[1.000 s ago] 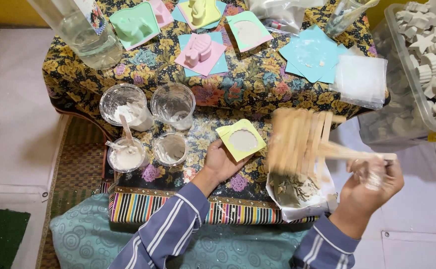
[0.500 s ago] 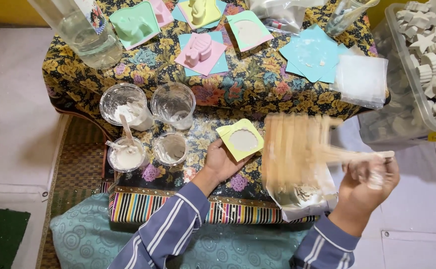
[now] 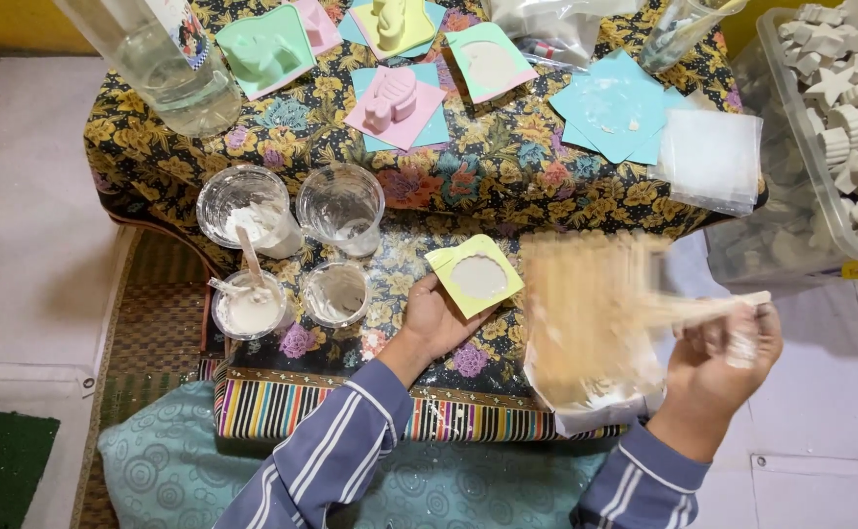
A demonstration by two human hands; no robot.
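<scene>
Beside the yellow mould (image 3: 475,278), right-hand fingers (image 3: 742,338) clamp a fan (image 3: 595,304) — blurred.

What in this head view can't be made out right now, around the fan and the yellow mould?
- Wooden fan: motion-blurred, slats indistinct.
- Bag under the fan: contents hidden by the blur.
- Right hand: white thing in its grip too small to identify.
- Clear bottle: top cut off by the upper edge.
- Yellow mould: near corner covered by the left hand.
</scene>
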